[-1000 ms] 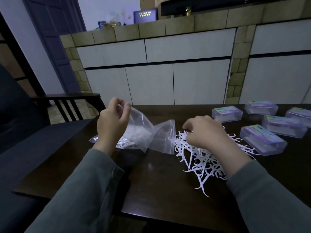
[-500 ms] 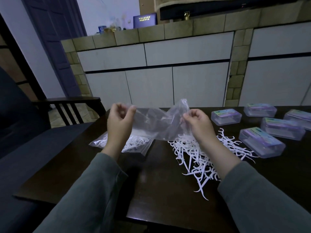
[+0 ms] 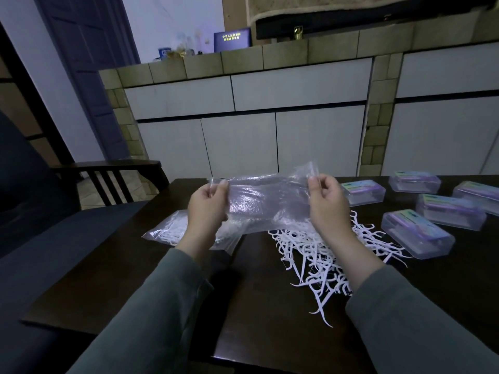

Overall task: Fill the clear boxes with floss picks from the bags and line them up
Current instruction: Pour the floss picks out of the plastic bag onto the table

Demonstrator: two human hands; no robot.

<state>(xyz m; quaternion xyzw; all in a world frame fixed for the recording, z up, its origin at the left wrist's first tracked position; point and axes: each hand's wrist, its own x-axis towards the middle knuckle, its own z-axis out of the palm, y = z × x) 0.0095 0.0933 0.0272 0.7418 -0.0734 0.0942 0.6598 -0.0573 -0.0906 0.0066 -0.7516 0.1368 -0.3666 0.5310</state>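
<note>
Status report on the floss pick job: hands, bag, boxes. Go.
Left hand and right hand pinch the empty clear bag stretched above the table. Loose floss picks piled beneath. Second bag still full. Five clear boxes closed.

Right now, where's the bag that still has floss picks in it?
In the head view, the full bag lies flat on the dark table, left of the loose floss picks and partly hidden behind the left hand.

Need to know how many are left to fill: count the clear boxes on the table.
5, all right of the floss pick pile: nearest, middle right, far right at the frame edge, back left, back right. More may sit off-frame.
</note>
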